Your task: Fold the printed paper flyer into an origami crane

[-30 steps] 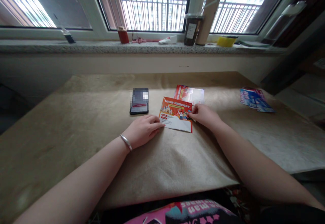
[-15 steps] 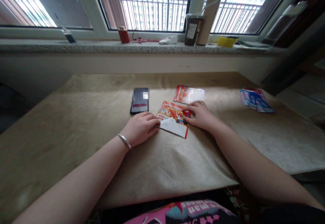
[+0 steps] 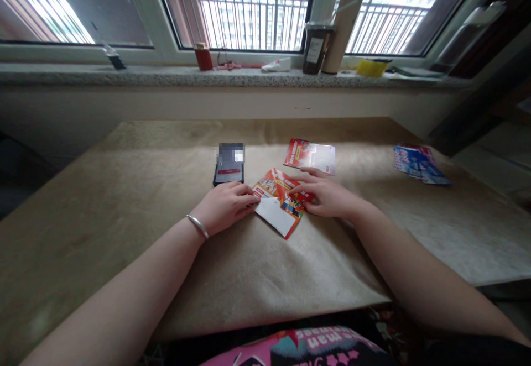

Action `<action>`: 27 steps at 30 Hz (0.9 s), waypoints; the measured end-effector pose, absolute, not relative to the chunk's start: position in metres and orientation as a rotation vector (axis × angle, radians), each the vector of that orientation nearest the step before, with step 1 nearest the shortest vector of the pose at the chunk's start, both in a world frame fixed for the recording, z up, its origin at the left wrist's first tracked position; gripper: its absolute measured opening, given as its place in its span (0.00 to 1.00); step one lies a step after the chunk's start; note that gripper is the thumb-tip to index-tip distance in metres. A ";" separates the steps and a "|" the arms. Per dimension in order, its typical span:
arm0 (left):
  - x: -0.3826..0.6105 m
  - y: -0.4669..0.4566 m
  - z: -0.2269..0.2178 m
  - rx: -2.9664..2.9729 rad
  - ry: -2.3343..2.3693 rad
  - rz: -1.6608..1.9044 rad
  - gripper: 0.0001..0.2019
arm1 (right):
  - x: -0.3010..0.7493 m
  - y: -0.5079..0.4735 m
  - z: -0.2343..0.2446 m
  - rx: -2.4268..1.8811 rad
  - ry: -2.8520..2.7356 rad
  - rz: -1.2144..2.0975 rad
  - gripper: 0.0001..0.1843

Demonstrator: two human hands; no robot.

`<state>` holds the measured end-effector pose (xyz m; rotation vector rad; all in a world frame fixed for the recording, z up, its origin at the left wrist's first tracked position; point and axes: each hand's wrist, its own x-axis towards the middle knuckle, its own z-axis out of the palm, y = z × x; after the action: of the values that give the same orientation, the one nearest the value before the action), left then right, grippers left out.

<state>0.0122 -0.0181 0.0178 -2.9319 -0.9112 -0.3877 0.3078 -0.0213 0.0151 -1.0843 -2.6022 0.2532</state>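
Note:
An orange and red printed leaflet point(image 3: 279, 203) with a white lower band lies skewed on the tan table cover point(image 3: 124, 200). My left hand point(image 3: 224, 205), with a silver bangle on the wrist, has its fingers bent and its fingertips pressed on the leaflet's left corner. My right hand point(image 3: 326, 195) lies flat over the leaflet's right side, fingers stretched toward the middle. A black phone point(image 3: 228, 171) sits just beyond my left hand.
A second red and white leaflet point(image 3: 310, 155) lies farther back. Blue leaflets point(image 3: 418, 164) lie at the far right. The windowsill holds a red can point(image 3: 203, 56), a dark jar point(image 3: 313, 48), a cardboard tube point(image 3: 342, 20) and a yellow bowl point(image 3: 370, 67).
The leaflet has turned clockwise under both hands, so one corner now points toward me. My right hand slid left onto its face; my left hand shifted slightly back.

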 end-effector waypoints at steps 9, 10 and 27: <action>0.009 -0.014 0.013 -2.912 -0.883 -0.437 0.13 | 0.301 -0.026 0.019 -0.977 -2.713 0.374 0.32; 0.009 -0.013 0.013 -2.902 -0.872 -0.436 0.13 | 0.301 -0.027 0.019 -0.982 -2.717 0.366 0.33; 0.007 -0.013 0.019 -2.791 -1.107 -0.273 0.10 | 0.302 -0.029 0.021 -1.014 -2.733 0.322 0.28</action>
<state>0.0071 -0.0130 0.0192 -2.7909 -1.1074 -0.2732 0.3016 -0.0288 0.0209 -1.0139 -2.7330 0.3217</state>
